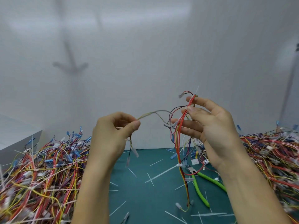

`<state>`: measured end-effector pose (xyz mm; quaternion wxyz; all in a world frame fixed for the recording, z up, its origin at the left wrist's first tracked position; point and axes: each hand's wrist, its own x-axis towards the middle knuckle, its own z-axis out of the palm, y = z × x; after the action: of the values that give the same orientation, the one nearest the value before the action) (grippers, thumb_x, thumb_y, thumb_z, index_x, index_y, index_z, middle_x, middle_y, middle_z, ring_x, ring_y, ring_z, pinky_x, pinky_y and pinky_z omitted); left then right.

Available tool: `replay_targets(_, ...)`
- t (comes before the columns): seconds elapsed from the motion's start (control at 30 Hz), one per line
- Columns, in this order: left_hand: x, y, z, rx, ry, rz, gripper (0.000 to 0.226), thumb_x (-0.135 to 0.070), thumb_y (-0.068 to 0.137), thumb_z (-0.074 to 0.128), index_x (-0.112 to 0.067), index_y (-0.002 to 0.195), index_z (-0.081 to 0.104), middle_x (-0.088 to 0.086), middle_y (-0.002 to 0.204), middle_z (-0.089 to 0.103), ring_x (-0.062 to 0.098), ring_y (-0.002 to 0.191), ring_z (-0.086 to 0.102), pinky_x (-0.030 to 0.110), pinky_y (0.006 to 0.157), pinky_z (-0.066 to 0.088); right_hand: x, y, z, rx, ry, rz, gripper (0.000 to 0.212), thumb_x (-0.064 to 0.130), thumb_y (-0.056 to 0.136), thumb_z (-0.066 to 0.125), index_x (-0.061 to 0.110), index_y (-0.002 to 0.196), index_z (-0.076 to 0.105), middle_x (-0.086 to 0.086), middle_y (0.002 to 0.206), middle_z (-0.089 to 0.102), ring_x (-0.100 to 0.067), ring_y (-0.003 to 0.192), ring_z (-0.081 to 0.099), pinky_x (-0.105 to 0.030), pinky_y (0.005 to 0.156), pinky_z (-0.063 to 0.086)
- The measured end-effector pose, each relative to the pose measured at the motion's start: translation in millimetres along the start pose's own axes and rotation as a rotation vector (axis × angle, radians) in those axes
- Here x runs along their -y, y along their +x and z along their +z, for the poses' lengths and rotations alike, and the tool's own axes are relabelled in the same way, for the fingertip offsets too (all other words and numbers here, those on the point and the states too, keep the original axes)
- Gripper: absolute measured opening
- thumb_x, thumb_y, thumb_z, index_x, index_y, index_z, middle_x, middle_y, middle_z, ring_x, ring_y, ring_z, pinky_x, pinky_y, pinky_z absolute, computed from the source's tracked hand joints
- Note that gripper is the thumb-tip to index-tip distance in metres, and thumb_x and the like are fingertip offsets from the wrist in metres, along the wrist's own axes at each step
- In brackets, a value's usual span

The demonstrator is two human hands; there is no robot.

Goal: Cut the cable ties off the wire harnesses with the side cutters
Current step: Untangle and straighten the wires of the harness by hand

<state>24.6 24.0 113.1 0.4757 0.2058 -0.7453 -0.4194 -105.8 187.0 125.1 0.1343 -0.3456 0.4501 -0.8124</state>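
Note:
I hold one wire harness (178, 136) in the air above the green cutting mat (145, 196). My right hand (208, 125) pinches its red and yellow bundle between thumb and fingers, near a white cable tie (196, 90) at the top. A second white tie (179, 165) wraps the bundle lower down. My left hand (113, 131) pinches a thin grey-yellow wire (153, 112) that arcs across to the bundle. The green-handled side cutters (199, 185) lie on the mat under the hanging harness, with no hand on them.
A big heap of tangled harnesses (42, 173) covers the left of the mat, and another heap (271, 159) fills the right. Several cut white tie tails (160, 173) are scattered on the mat. A grey box (17, 141) stands far left. A white wall rises behind.

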Motion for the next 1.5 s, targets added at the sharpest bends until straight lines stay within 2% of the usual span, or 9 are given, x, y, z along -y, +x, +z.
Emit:
replay_targets(0.13,4,-2,1,0.189,0.295,-0.034,0.007,-0.026,0.077,0.080,-0.030,0.077,0.076,-0.018,0.075,0.073,0.002,0.072,0.068,0.027,0.075,0.052,-1,1,1,0.002,0.028,0.004,0.023,0.002,0.100,0.052,0.011,0.118,0.061,-0.010,0.088,0.067,-0.033,0.072,0.076,-0.031,0.057,0.061)
replay_targets(0.3,-8,-7,8,0.432,0.245,0.000,0.007,-0.030,0.079,0.078,-0.025,0.076,0.074,-0.010,0.074,0.074,0.009,0.075,0.071,0.033,0.075,0.055,-3,1,2,0.013,0.045,0.006,0.022,0.002,0.100,0.052,0.011,0.118,0.060,-0.009,0.087,0.066,-0.033,0.074,0.076,-0.028,0.056,0.059)
replay_targets(0.47,-17,-12,19,0.655,0.110,-0.033,0.054,-0.069,0.074,0.051,-0.023,0.084,0.077,-0.009,0.085,0.077,0.010,0.077,0.073,0.023,0.070,0.054,-3,0,3,0.015,0.063,0.003,0.022,0.002,0.099,0.052,0.011,0.117,0.060,-0.008,0.086,0.067,-0.032,0.074,0.076,-0.028,0.055,0.059)
replay_targets(0.63,-16,-14,25,0.770,0.129,-0.025,0.025,-0.045,0.076,0.076,-0.023,0.087,0.077,-0.003,0.080,0.077,0.011,0.078,0.073,0.019,0.065,0.052,-2,0,3,0.019,0.037,0.006,0.022,0.003,0.100,0.051,0.012,0.118,0.059,-0.010,0.090,0.067,-0.031,0.074,0.076,-0.028,0.056,0.059)
replay_targets(0.73,-16,-14,27,0.757,0.122,-0.023,0.008,-0.028,0.085,0.075,-0.020,0.083,0.076,0.001,0.078,0.077,0.011,0.076,0.074,0.018,0.063,0.053,-3,0,3,0.023,0.046,0.000,0.021,0.003,0.100,0.051,0.012,0.117,0.059,-0.008,0.088,0.067,-0.032,0.075,0.076,-0.029,0.058,0.060)
replay_targets(0.93,-14,-12,26,0.574,-0.001,-0.026,0.011,-0.012,0.088,0.071,-0.015,0.078,0.073,0.007,0.077,0.076,0.025,0.072,0.074,0.028,0.065,0.059,1,0,-2,0.030,0.077,-0.016,0.022,0.004,0.100,0.051,0.012,0.120,0.058,-0.016,0.097,0.067,-0.032,0.081,0.076,-0.028,0.060,0.060)
replay_targets(1.23,-17,-10,25,0.389,-0.103,0.020,0.009,-0.008,0.087,0.070,-0.013,0.083,0.076,0.006,0.076,0.076,0.021,0.071,0.075,0.025,0.068,0.060,5,0,-6,0.093,0.179,-0.014,0.028,0.004,0.100,0.051,0.012,0.126,0.057,-0.013,0.096,0.063,-0.035,0.086,0.075,-0.027,0.063,0.060)
replay_targets(1.4,-13,-11,17,0.570,0.019,-0.010,0.013,-0.008,0.085,0.072,-0.019,0.090,0.077,-0.001,0.086,0.078,0.015,0.086,0.074,0.023,0.080,0.057,6,-2,-8,0.157,0.021,-0.001,0.030,0.005,0.096,0.057,0.018,0.122,0.064,-0.012,0.090,0.065,-0.036,0.086,0.075,-0.029,0.064,0.061)
replay_targets(1.5,-11,-10,17,0.590,-0.003,-0.064,0.036,0.008,0.092,0.050,-0.020,0.098,0.073,-0.004,0.094,0.077,0.011,0.095,0.072,0.026,0.090,0.055,5,-3,-7,0.294,-0.195,0.025,0.033,0.000,0.094,0.059,0.022,0.116,0.068,-0.018,0.092,0.069,-0.034,0.079,0.075,-0.032,0.066,0.062)
